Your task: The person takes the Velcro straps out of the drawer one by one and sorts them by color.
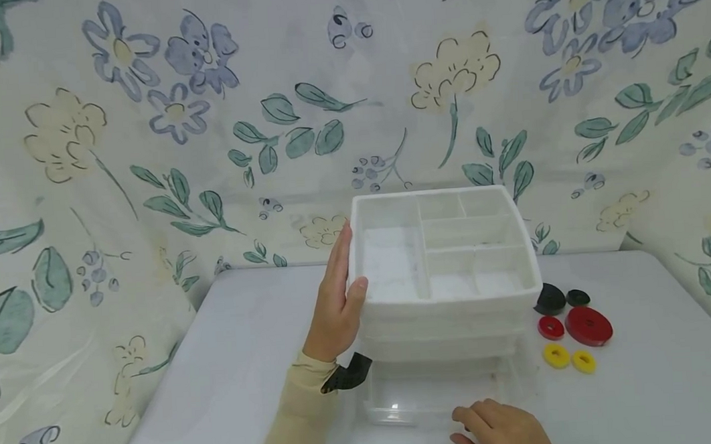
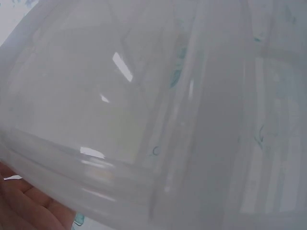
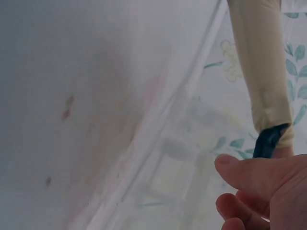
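A white plastic drawer organizer point(image 1: 451, 311) with a divided top tray stands before me. Its lowest clear drawer point(image 1: 430, 386) is pulled out toward me, with no objects visible in it. My left hand point(image 1: 337, 303) lies along the organizer's left side, fingers extended and thumb at the front corner of the rim. In the left wrist view, the see-through side wall point(image 2: 86, 96) fills most of the picture. My right hand point(image 1: 502, 429) is at the drawer's front edge, fingers loosely bent. The right wrist view shows a gap between thumb point(image 3: 228, 163) and fingers.
Right of the organizer lie a large red disc point(image 1: 589, 326), a small red ring point(image 1: 551, 328), two yellow rings point(image 1: 557, 355) and two black round pieces point(image 1: 578, 297). They rest on a white table point(image 1: 247, 348). A flowered sheet point(image 1: 387, 126) hangs behind.
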`<state>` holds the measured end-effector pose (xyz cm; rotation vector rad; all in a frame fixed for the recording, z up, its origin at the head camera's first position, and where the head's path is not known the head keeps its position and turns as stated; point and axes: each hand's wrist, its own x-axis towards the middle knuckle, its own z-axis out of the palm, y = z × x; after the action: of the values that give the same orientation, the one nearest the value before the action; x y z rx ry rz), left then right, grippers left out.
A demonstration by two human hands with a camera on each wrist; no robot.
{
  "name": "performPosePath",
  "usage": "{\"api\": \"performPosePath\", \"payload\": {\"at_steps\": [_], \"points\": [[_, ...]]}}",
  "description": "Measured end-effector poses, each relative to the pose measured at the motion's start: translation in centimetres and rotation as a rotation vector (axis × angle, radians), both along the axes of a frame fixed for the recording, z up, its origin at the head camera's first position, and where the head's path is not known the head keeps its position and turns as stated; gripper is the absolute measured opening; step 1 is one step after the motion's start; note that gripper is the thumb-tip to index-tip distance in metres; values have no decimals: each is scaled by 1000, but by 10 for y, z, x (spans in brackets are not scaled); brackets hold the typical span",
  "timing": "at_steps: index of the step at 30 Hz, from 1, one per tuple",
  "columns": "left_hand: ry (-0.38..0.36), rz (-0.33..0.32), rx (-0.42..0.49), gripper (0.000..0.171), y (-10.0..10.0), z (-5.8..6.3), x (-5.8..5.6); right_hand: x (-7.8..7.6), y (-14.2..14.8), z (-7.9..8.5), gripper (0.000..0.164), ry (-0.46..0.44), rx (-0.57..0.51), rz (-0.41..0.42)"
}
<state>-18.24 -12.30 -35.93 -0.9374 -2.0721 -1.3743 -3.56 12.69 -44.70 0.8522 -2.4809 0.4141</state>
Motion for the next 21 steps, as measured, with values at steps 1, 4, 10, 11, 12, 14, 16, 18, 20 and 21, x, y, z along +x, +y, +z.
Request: {"api": "performPosePath", "payload": {"at_steps": [1, 4, 10, 11, 12, 14, 16, 18, 20, 21], "points": [[1, -1, 2, 69, 0, 0, 0, 1, -2, -1, 32, -3, -3, 2], [11, -2, 3, 68, 0, 2, 0, 2, -6, -3, 31, -24, 2, -12], [19, -2, 5, 68, 0, 3, -1, 1, -13, -6, 28, -40, 32, -51], [18, -3, 6, 68, 0, 3, -1, 1, -14, -6, 30, -37, 35, -53], [16, 0, 6, 68, -1, 3, -1, 0, -15, -7, 32, -32, 39, -53], [14, 6, 3, 68, -1, 2, 0, -2, -16, -6, 34, -58, 64, -60], [11, 7, 2, 68, -1, 2, 0, -2, -18, -4, 34, -92, 92, -75], [5, 8, 2, 68, -1, 2, 1, -3, -20, -2, 32, -139, 121, -94], [-2, 6, 2, 68, 0, 2, 1, -3, -22, 0, 30, -162, 133, -109], [-8, 6, 1, 68, 0, 2, 1, -3, -22, 0, 30, -157, 130, -113]]}}
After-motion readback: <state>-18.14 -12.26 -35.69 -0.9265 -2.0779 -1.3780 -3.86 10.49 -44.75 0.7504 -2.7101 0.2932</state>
